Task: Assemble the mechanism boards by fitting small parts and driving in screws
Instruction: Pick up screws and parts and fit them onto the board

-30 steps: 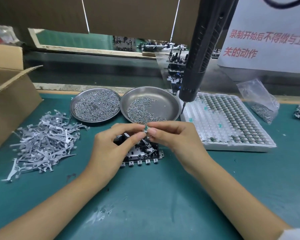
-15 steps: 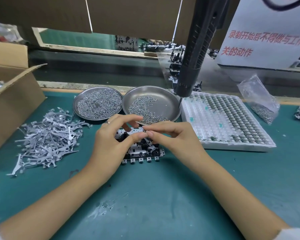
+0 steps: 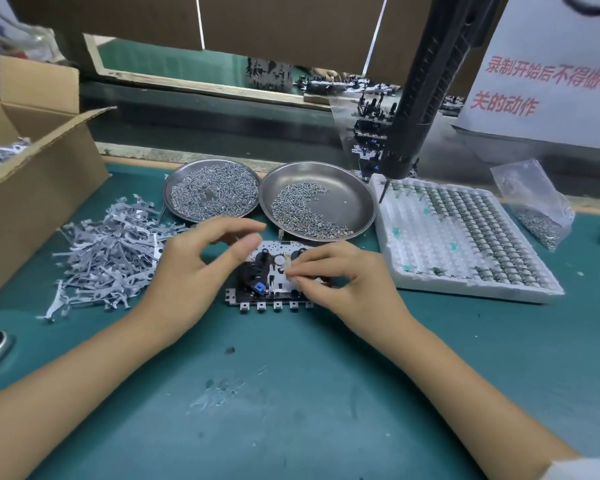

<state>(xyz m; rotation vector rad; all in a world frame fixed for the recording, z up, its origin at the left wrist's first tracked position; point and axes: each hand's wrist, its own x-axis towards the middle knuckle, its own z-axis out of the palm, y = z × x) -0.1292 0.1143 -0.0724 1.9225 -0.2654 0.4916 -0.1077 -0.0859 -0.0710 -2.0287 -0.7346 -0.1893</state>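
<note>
- Green bench mat (image 3: pixel 291 393); pile of stamped levers (image 3: pixel 108 254) far left.
- Left hand (image 3: pixel 194 271) hovers loosely curled, holding nothing.
- Mechanism board (image 3: pixel 267 282) lies mid-mat between the hands.
- Right hand (image 3: pixel 347 285) pinches small part (image 3: pixel 280 260) at the board; seat it square, press lightly.

Two bare forearms enter from the lower corners of the view, each ending in a bare hand: the left hand (image 3: pixel 194 271) and the right hand (image 3: pixel 354 282). Neither wears a glove, and no watch or bracelet shows on either wrist. The fingers (image 3: pixel 238 227) are slender, with short, unpainted nails. At the lower right corner a white sleeve (image 3: pixel 582 469) covers the right arm above the forearm. The left arm is bare to the frame edge.
</note>
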